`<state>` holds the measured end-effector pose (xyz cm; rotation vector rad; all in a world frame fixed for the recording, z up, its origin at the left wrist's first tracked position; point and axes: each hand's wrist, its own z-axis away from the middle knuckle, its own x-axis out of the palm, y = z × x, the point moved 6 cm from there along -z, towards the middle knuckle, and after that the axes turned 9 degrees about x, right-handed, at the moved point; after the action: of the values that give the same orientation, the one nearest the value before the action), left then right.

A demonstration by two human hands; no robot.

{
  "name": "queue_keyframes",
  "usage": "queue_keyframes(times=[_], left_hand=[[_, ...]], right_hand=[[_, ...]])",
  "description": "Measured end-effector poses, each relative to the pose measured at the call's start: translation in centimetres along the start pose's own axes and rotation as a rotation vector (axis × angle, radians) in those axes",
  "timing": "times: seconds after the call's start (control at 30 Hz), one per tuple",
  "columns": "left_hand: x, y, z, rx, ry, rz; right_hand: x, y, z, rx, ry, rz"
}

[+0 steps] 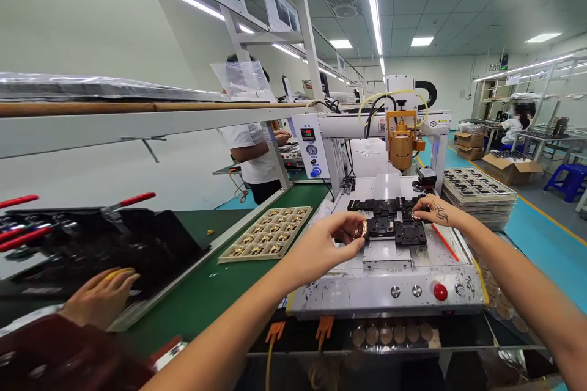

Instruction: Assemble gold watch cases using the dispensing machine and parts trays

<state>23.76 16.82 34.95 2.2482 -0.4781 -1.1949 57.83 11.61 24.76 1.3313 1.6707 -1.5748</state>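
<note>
My left hand (323, 245) pinches a small round copper-coloured part (361, 230) just left of the black fixture blocks (389, 220) on the white machine bed (398, 263). My right hand (433, 210), with a mark on its back, rests on the fixture's right side, fingers curled over a small part that I cannot make out. A gold dispensing head (402, 142) hangs above the back of the bed.
A beige tray (266, 233) of small parts lies on the green belt (206, 293). Another person's hand (98, 296) rests on a black jig (105, 244) at the left. Stacked trays (479, 192) stand right of the machine. A red button (440, 291) is on its front.
</note>
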Motion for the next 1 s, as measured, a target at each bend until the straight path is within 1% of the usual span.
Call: queue_keyframes(times=[0.07, 0.13, 0.23, 0.27, 0.33, 0.37, 0.4, 0.43, 0.47, 0.53, 0.6, 0.63, 0.73, 0.83, 1.0], left_hand=[[-0.2, 0.7, 1.0, 0.040, 0.050, 0.013], [-0.1, 1.5, 1.9, 0.079, 0.102, 0.015], [1.1, 2.7, 3.6, 0.122, 0.165, 0.000], [1.7, 3.0, 4.4, 0.137, 0.177, -0.010], [3.2, 3.7, 6.2, 0.174, 0.196, -0.035], [4.1, 3.9, 7.1, 0.198, 0.206, -0.047], [4.9, 4.1, 8.1, 0.224, 0.220, -0.054], [5.6, 4.2, 9.0, 0.249, 0.235, -0.054], [6.3, 4.2, 9.8, 0.265, 0.247, -0.048], [7.5, 4.2, 11.1, 0.275, 0.250, -0.022], [8.3, 4.1, 12.0, 0.268, 0.242, 0.002], [8.6, 4.2, 12.4, 0.264, 0.237, 0.011], [8.9, 4.2, 13.3, 0.248, 0.237, 0.035], [8.9, 4.2, 14.1, 0.215, 0.242, 0.060], [8.6, 4.0, 15.1, 0.150, 0.245, 0.111]], right_hand=[[-0.3, -0.5, 0.1, 0.000, 0.019, -0.011], [-0.9, -1.2, 0.5, 0.013, 0.068, -0.034], [-2.0, -3.0, 2.6, 0.042, 0.211, -0.094], [-2.2, -3.9, 3.9, 0.055, 0.272, -0.120], [-2.2, -5.9, 7.4, 0.080, 0.380, -0.177], [-1.9, -7.1, 9.6, 0.093, 0.412, -0.203], [-1.3, -8.4, 11.9, 0.103, 0.417, -0.237], [-0.4, -9.9, 14.2, 0.112, 0.393, -0.268], [0.7, -11.4, 16.4, 0.124, 0.328, -0.316], [3.3, -14.3, 20.2, 0.159, 0.130, -0.574], [5.1, -17.0, 22.9, 0.149, 0.038, -0.729], [5.7, -18.0, 23.7, 0.144, 0.018, -0.777], [6.8, -19.5, 24.5, 0.165, 0.003, -0.872], [7.3, -19.7, 24.5, 0.193, -0.003, -0.926], [7.7, -19.9, 24.8, 0.169, -0.033, -0.932]])
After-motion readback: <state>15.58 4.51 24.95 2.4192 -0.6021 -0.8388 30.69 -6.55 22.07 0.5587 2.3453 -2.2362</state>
